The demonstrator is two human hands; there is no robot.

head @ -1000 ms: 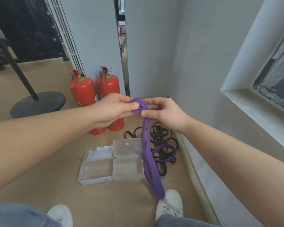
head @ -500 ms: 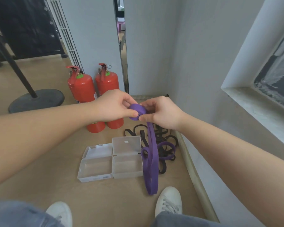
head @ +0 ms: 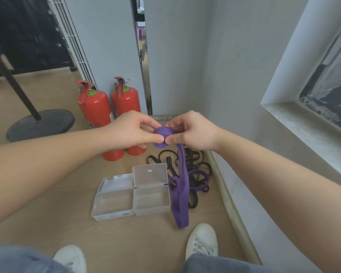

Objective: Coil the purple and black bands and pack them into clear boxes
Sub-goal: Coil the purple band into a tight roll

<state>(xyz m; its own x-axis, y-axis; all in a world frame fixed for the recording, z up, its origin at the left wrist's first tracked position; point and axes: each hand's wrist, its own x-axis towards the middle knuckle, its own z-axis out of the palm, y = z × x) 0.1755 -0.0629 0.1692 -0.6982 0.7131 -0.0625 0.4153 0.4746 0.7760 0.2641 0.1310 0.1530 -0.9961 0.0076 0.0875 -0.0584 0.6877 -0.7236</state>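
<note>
A purple band is partly rolled into a small coil at its top end, and the rest hangs down in a long loop to the floor. My left hand pinches the coil from the left. From the right, my right hand pinches it too, thumb on the coil's near face. Below on the floor stand two clear boxes side by side, lids open. Right of them lies a tangle of black bands with another purple band among them.
Two red fire extinguishers stand against the wall behind my hands. A black round stand base sits at far left. The wall and skirting run close along the right. My white shoes are at the bottom.
The coil has grown larger and the hanging loop has shortened, its lower end rising. Both hands have shifted slightly lower while rolling.
</note>
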